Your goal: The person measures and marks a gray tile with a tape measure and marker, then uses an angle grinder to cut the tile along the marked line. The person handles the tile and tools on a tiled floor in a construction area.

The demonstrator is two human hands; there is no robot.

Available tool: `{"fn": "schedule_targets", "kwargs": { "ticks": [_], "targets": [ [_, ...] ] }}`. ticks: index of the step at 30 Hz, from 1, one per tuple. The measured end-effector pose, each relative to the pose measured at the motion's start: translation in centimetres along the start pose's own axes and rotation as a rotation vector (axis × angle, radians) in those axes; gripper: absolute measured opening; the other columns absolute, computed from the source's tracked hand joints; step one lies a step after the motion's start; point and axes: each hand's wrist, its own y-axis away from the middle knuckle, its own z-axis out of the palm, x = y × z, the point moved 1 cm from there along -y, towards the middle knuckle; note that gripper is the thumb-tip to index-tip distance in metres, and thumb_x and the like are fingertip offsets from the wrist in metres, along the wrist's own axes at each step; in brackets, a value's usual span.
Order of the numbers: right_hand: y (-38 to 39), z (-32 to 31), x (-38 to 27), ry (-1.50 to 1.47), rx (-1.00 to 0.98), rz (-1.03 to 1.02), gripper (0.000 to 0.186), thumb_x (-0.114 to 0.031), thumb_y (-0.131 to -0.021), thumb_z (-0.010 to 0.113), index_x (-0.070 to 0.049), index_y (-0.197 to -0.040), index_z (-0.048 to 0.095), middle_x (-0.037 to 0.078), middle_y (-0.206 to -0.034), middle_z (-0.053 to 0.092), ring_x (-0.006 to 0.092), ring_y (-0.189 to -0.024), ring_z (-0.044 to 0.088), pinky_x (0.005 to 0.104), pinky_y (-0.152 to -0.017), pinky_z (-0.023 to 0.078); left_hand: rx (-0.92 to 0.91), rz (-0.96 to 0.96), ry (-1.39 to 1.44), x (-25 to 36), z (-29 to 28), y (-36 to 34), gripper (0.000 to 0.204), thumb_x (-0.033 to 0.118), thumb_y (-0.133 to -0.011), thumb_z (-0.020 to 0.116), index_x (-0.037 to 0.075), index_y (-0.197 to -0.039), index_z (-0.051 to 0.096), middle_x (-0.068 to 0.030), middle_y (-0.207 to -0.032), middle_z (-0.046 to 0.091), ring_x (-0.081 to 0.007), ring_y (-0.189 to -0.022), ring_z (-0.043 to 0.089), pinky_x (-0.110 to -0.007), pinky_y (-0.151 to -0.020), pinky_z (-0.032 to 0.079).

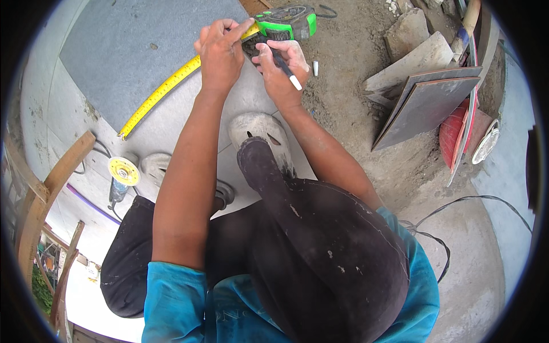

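A large dark grey tile (137,43) lies at the upper left on paler tiles. Along its near right edge runs the yellow blade (162,92) of a tape measure, whose green and black case (290,23) rests just past the tile's upper right corner. My left hand (220,60) is closed over the blade near the case, index finger stretched toward it. Just right of it, my right hand (282,74) grips a black marker (284,67) with a white end pointing back toward me. The marker's tip is hidden by my fingers. A small white cap (315,68) lies on the dirt nearby.
An angle grinder (121,174) with a yellow disc lies left of my feet. Tile offcuts (426,103), a hammer-like wooden handle (470,17) and a red bowl-shaped thing (453,134) crowd the right. Black cable (440,208) crosses the lower right. Wooden framing (54,194) stands far left.
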Motion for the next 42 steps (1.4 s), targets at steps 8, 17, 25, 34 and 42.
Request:
{"fn": "schedule_targets", "kwargs": {
  "ticks": [8,17,25,34,42],
  "targets": [
    [0.0,0.0,0.3,0.024,0.023,0.015,0.013,-0.006,-0.086,0.073,-0.004,-0.096,0.065,0.008,-0.075,0.073,0.0138,-0.069,0.073,0.0281,-0.061,0.055,-0.058,-0.027,-0.025,0.1,-0.2,0.1,0.042,0.002,-0.09,0.062,0.03,-0.119,0.074,0.0026,-0.104,0.062,-0.0206,-0.1,0.055,-0.038,-0.093,0.039],
    [1.6,-3.6,-1.1,0.244,0.033,-0.361,0.017,-0.008,-0.084,0.076,-0.006,-0.097,0.067,0.01,-0.084,0.072,0.0189,-0.068,0.069,0.0311,-0.063,0.054,-0.045,-0.025,-0.005,0.1,-0.2,0.0,0.044,0.0,-0.085,0.064,0.03,-0.115,0.076,0.0035,-0.102,0.062,-0.0204,-0.099,0.055,-0.037,-0.093,0.038],
    [-7.3,-2.5,-5.7,0.89,-0.103,-0.941,0.03,-0.036,-0.081,0.077,-0.015,-0.101,0.069,0.004,-0.094,0.071,0.0258,-0.101,0.063,0.0415,-0.086,0.047,-0.016,-0.02,0.026,0.1,0.0,-0.2,0.043,0.001,-0.083,0.068,0.032,-0.111,0.076,0.005,-0.098,0.061,-0.0203,-0.097,0.055,-0.039,-0.088,0.037],
    [-8.8,-0.5,-7.5,1.21,-0.516,-0.743,0.024,-0.032,-0.086,0.07,-0.019,-0.106,0.071,0.003,-0.101,0.07,0.0239,-0.103,0.063,0.0434,-0.086,0.046,-0.002,-0.081,0.072,1.5,-0.4,-0.2,0.041,-0.003,-0.079,0.066,0.021,-0.112,0.071,0.0015,-0.101,0.059,-0.0215,-0.096,0.053,-0.039,-0.082,0.035],
    [-12.1,1.9,-10.9,1.17,-0.573,-0.733,0.023,-0.03,-0.086,0.069,-0.021,-0.107,0.07,-0.001,-0.103,0.07,0.0202,-0.104,0.063,0.0435,-0.085,0.045,0.027,-0.03,0.009,0.6,-3.4,-4.1,0.05,-0.007,-0.076,0.065,0.016,-0.121,0.063,-0.0016,-0.108,0.059,-0.0234,-0.102,0.053,-0.039,-0.081,0.033]
  ]
}}
